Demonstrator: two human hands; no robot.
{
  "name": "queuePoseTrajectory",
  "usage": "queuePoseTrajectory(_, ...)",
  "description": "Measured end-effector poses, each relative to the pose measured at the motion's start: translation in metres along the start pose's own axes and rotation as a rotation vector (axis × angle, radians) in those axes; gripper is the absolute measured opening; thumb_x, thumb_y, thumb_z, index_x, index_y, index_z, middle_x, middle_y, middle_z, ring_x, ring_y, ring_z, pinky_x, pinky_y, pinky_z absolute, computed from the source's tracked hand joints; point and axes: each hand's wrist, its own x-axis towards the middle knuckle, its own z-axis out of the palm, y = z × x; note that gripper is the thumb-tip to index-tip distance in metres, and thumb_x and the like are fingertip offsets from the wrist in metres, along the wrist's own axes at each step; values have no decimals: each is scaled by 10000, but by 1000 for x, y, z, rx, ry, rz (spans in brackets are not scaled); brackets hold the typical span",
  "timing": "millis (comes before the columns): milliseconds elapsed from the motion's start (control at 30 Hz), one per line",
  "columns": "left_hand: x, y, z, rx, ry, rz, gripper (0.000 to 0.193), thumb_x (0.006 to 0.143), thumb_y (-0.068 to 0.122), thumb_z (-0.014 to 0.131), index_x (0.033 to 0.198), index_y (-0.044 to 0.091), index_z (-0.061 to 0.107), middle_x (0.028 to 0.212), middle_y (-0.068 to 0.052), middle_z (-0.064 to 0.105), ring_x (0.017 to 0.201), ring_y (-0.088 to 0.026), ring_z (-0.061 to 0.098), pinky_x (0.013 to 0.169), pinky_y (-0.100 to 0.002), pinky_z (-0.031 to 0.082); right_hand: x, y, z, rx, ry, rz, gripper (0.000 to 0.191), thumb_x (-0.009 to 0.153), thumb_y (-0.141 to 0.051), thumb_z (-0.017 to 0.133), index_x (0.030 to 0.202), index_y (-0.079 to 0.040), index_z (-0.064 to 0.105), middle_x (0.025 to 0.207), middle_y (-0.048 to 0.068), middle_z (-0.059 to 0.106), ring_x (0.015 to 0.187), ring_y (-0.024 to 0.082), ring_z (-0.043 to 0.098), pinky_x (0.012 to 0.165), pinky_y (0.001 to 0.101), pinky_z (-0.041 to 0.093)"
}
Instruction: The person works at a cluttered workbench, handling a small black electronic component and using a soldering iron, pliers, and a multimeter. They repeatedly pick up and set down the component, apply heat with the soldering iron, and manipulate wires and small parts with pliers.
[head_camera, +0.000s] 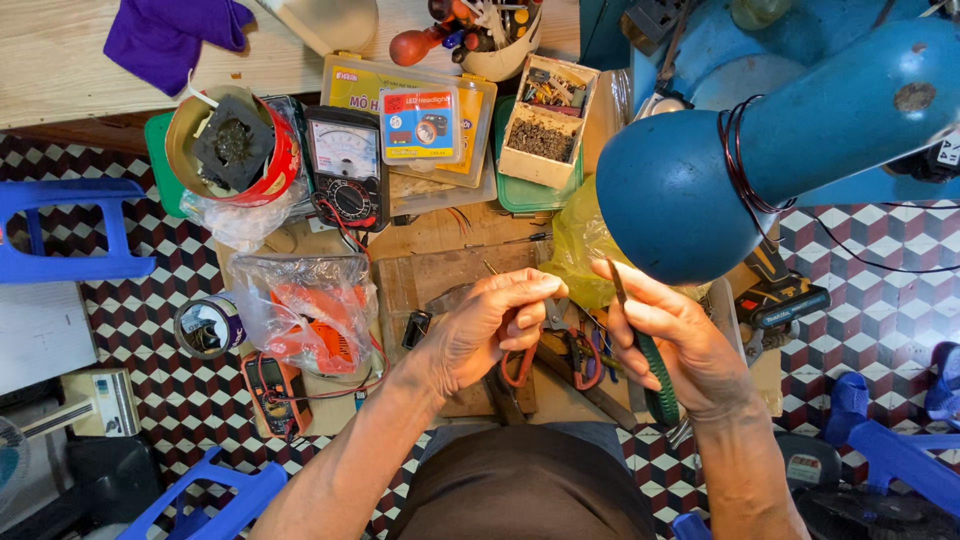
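lamp shade (790, 150), big blue metal dome, fills upper right, dark wire loops wound round its neck. wooden surface (440, 270) below, cluttered, sitting over checkered floor tiles (860, 260). blue plastic stools (70, 230) at left and lower edges. purple cloth (170, 35) top left. clear parts case (420, 125) and open box of small parts (545, 125) at top centre. red tin (235, 150) with dark square part inside. analog multimeter (345, 165) beside it, red lead trailing down. orange item in clear plastic bag (305, 310) mid left, second orange meter (275, 390) under it, tape roll (208, 325) further left. yellow plastic bag (580, 245) crumpled behind hands. cordless tool body (790, 295) at right edge of surface.

left hand (480, 330) centre frame, grip pinched shut at fingertips on something small; too small to identify, possibly a wire end or tiny component. red-handled pliers (525, 365) lying just under that hand, not clearly held.

right hand (680, 340) clenched round green-handled tool (652, 370), thin dark shaft pointing up toward left fingertips; looks like small screwdriver or file, tip type unclear.

handling judgement: green tool light, stiff, ribbed handle gives decent friction, best held mid-handle as now. pinched item likely light, easy to drop or bend; fingertip pinch near its end seems right, gentle pressure only.
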Motion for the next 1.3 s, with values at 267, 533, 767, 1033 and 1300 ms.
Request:
queuePoseTrajectory(267,11,-9,-13,-277,-83,-128,179,1018,182,598,1038,6,626,634,56,430,531,-47,358,458,-204,294,11,13,1,-177,-50,70,741,895,-193,677,1546,40,412,755,107,597,510,119,534,441,221,431)
queuePoseTrajectory(533,16,-13,-22,-345,-160,-146,191,1050,189,527,1011,22,611,618,55,393,510,-62,327,454,-205,295,14,16,-3,-179,-97,75,719,896,-153,690,1535,47,427,748,118,619,519,121,541,463,233,445)
queuePoseTrajectory(767,17,-13,-24,-355,-172,-146,195,1049,181,494,1018,27,610,607,53,381,506,-65,321,442,-197,293,16,17,-3,-175,-86,78,718,885,-126,692,1527,55,429,766,122,636,505,123,555,507,257,503)
queuePoseTrajectory(1033,19,-14,-23,-373,-173,-169,196,1049,180,493,1007,23,602,602,54,378,506,-67,328,437,-203,294,16,21,-8,-179,-85,35,650,923,-174,677,1496,63,481,701,94,574,488,119,518,474,243,471)
queuePoseTrajectory(1300,14,-17,-20,-415,-223,-186,204,1057,181,504,998,12,603,621,53,370,516,-64,323,443,-199,295,9,25,-22,13,-147,8,605,972,-156,641,1508,49,451,783,93,568,537,117,531,429,215,437)
